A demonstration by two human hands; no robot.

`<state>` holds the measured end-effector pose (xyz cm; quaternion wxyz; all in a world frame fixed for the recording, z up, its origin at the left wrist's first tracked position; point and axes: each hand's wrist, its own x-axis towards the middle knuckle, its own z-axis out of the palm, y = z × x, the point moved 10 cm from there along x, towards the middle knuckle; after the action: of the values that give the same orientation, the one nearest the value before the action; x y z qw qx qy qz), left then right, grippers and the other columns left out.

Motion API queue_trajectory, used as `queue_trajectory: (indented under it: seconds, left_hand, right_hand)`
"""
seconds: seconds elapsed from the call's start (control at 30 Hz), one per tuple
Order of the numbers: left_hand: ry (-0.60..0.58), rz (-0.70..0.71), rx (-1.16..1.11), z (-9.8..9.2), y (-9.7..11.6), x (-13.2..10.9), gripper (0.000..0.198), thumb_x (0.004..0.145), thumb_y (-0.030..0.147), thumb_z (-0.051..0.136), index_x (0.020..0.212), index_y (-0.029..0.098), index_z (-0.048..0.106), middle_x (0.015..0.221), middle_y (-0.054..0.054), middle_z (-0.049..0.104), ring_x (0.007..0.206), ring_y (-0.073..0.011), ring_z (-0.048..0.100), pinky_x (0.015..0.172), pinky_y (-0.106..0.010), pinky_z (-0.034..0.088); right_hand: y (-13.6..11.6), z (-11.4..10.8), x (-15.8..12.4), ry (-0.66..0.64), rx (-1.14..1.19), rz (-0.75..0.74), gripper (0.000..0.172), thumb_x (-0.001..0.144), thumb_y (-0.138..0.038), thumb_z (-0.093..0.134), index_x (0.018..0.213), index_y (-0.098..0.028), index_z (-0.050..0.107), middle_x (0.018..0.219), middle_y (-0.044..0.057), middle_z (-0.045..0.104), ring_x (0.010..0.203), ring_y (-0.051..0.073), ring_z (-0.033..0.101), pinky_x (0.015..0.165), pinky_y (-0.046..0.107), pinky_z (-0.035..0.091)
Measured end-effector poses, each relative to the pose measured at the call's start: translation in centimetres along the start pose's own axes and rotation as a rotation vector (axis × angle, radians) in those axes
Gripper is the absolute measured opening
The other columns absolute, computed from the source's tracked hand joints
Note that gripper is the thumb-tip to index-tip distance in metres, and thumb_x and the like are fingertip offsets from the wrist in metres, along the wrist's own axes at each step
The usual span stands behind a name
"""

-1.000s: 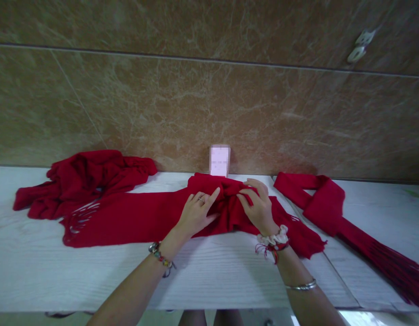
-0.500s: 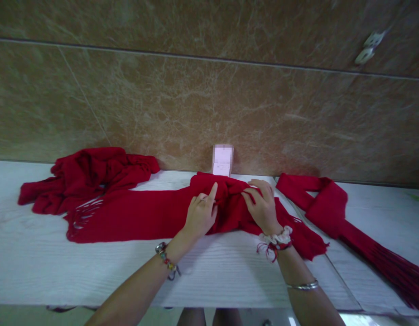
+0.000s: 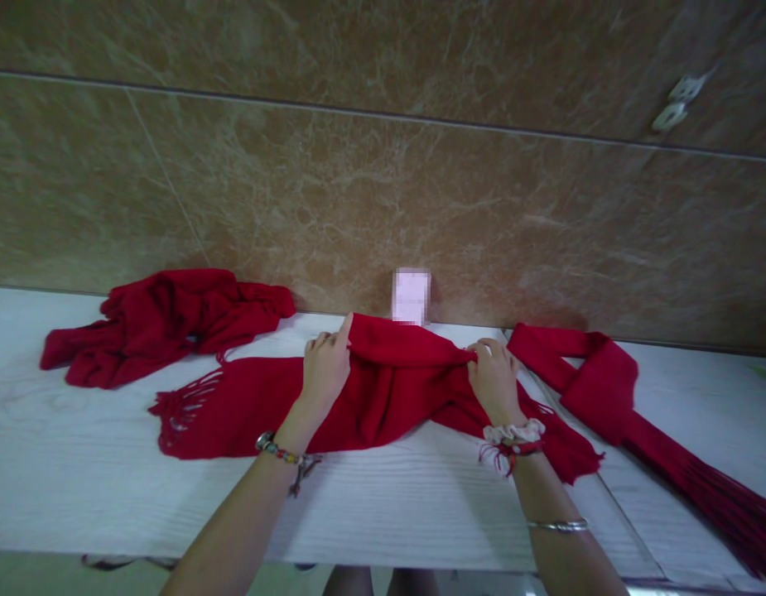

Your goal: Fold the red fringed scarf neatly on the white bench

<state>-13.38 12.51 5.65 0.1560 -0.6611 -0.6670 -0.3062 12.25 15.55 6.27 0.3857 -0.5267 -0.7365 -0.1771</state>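
A red fringed scarf (image 3: 383,389) lies across the middle of the white table, its far edge turned over in a fold between my hands. My left hand (image 3: 326,364) is closed on the cloth at the left end of that fold, thumb side up. At the fold's right end my right hand (image 3: 494,377) pinches the fabric, which is bunched there. Fringe shows at the scarf's left end and, past my right wrist, a second end slants toward the lower right.
A crumpled red scarf (image 3: 171,327) lies at the back left. Another red scarf (image 3: 599,381), folded with long fringe, lies at the right. A pale blurred card-like object (image 3: 411,295) leans on the brown marbled wall (image 3: 358,182). The white table (image 3: 395,513) has a seam at right.
My hands have moved apart, the left one leftward, and the cloth between them is drawn straighter. The scarf's left fringed end has shifted right, away from the crumpled scarf.
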Motion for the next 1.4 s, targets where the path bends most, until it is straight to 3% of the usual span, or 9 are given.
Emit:
queue_trajectory:
  seconds: [0.13,0.2,0.33,0.47,0.63,0.8,1.13,1.3,1.4]
  left_hand:
    - [-0.054,0.009,0.018,0.9,0.4,-0.1,0.065,0.071,0.002,0.042,0.133,0.018,0.032,0.088,-0.009,0.060,0.085,-0.0225,0.054,0.074,-0.034,0.042]
    - [-0.088,0.140,-0.084,0.9,1.7,-0.1,0.065,0.073,0.004,0.044,0.134,0.019,0.030,0.092,-0.007,0.058,0.089,-0.0206,0.051,0.080,-0.034,0.041]
    - [-0.341,0.428,-0.181,2.6,4.2,-1.4,0.069,0.074,0.022,0.058,0.136,0.023,0.025,0.106,-0.005,0.055,0.098,-0.0203,0.047,0.087,-0.034,0.038]
    - [-0.380,0.415,-0.150,2.6,3.9,-1.5,0.070,0.075,0.025,0.061,0.135,0.022,0.026,0.105,-0.006,0.055,0.098,-0.0201,0.046,0.088,-0.034,0.036]
    - [-0.534,0.478,-0.230,3.0,5.3,-2.5,0.077,0.074,0.030,0.064,0.137,0.026,0.021,0.078,0.003,0.057,0.077,-0.0150,0.050,0.077,-0.028,0.037]
    - [-0.606,0.551,-0.149,4.2,6.6,-3.8,0.093,0.062,0.037,0.074,0.137,0.027,0.020,0.084,0.001,0.058,0.079,-0.0169,0.051,0.073,-0.027,0.036]
    - [-0.578,0.542,-0.031,4.8,7.4,-4.4,0.092,0.066,0.041,0.069,0.139,0.026,0.014,0.087,-0.003,0.060,0.081,-0.0200,0.054,0.073,-0.028,0.037]
    - [-0.647,0.516,0.057,5.4,7.6,-4.7,0.079,0.073,0.029,0.064,0.138,0.022,0.021,0.085,-0.004,0.062,0.078,-0.0193,0.056,0.071,-0.028,0.038]
    - [-0.640,0.523,0.043,5.1,7.5,-4.4,0.073,0.075,0.021,0.061,0.138,0.022,0.023,0.084,-0.004,0.064,0.077,-0.0179,0.057,0.070,-0.027,0.039]
  right_hand:
    - [-2.3,-0.8,0.0,0.021,0.095,-0.120,0.030,0.071,-0.001,0.042,0.088,-0.019,0.058,0.102,0.012,0.056,0.098,0.026,0.050,0.083,0.047,0.041]
    - [-4.6,-1.1,-0.1,-0.036,0.232,-0.283,0.030,0.072,-0.002,0.042,0.088,-0.021,0.058,0.105,0.009,0.056,0.104,0.024,0.048,0.090,0.046,0.039]
    - [-7.3,-0.8,-0.8,-0.225,0.335,-0.474,0.025,0.075,-0.009,0.047,0.093,-0.020,0.061,0.113,0.009,0.054,0.114,0.024,0.043,0.100,0.052,0.030]
    - [-7.4,-1.0,-1.1,-0.253,0.316,-0.496,0.017,0.077,-0.019,0.053,0.089,-0.021,0.066,0.118,0.008,0.053,0.119,0.026,0.038,0.103,0.056,0.022]
    - [-7.4,0.6,-1.7,-0.421,0.272,-0.512,0.022,0.068,-0.023,0.066,0.090,-0.023,0.069,0.133,0.008,0.040,0.128,0.032,0.025,0.102,0.061,0.019]
    - [-7.4,2.1,-2.5,-0.527,0.262,-0.557,0.025,0.065,-0.014,0.066,0.088,-0.023,0.069,0.140,0.005,0.032,0.132,0.032,0.016,0.104,0.057,0.021]
    - [-7.4,2.8,-3.0,-0.606,0.287,-0.558,0.022,0.063,-0.014,0.067,0.084,-0.021,0.070,0.142,0.007,0.030,0.132,0.033,0.012,0.104,0.057,0.020]
    - [-7.5,3.4,-3.1,-0.600,0.298,-0.548,0.018,0.067,-0.006,0.057,0.065,-0.020,0.068,0.138,0.004,0.036,0.132,0.030,0.014,0.104,0.056,0.021]
    - [-7.1,2.9,-2.5,-0.543,0.389,-0.494,0.019,0.071,-0.007,0.055,0.065,-0.020,0.068,0.137,0.004,0.038,0.132,0.029,0.016,0.105,0.054,0.022]
